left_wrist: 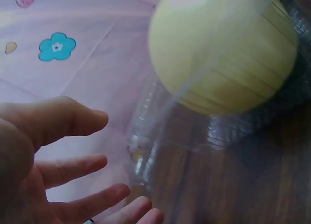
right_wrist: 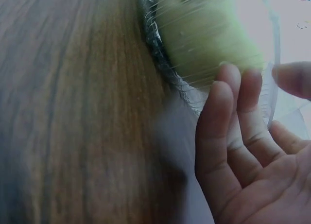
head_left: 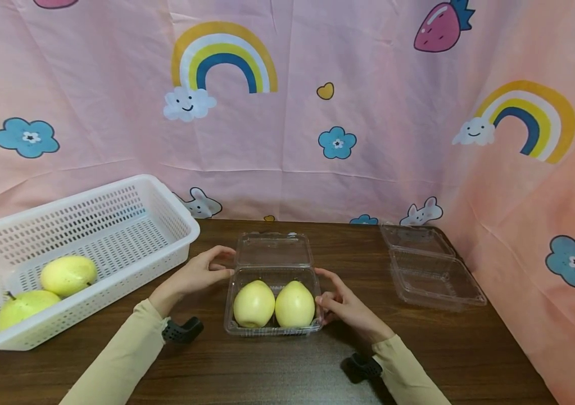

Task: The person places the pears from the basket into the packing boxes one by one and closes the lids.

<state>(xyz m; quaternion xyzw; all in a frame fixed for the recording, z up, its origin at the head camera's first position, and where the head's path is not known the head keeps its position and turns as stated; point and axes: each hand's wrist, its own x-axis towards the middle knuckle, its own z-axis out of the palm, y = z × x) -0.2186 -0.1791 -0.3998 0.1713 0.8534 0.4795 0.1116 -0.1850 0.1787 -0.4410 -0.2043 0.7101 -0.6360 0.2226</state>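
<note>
A clear plastic clamshell box (head_left: 272, 331) sits in the middle of the table, its hinged lid (head_left: 274, 249) folded back. Two pale yellow pears, a left one (head_left: 254, 305) and a right one (head_left: 294, 305), lie side by side inside. My left hand (head_left: 201, 274) is at the box's back left corner, fingers spread and holding nothing; the left wrist view shows a gap between thumb and fingers. At the right wall, my right hand (head_left: 345, 308) touches the box with its fingertips (right_wrist: 226, 73), the thumb near the rim. The pear (right_wrist: 204, 44) shows through the plastic there.
To the left stands a white perforated basket (head_left: 166, 211) with two more pears, one behind (head_left: 68, 275) and one in front (head_left: 26, 308). Another open clear box (head_left: 436, 281) stands at the right. A patterned cloth (head_left: 287, 112) hangs along the table's back and right edges.
</note>
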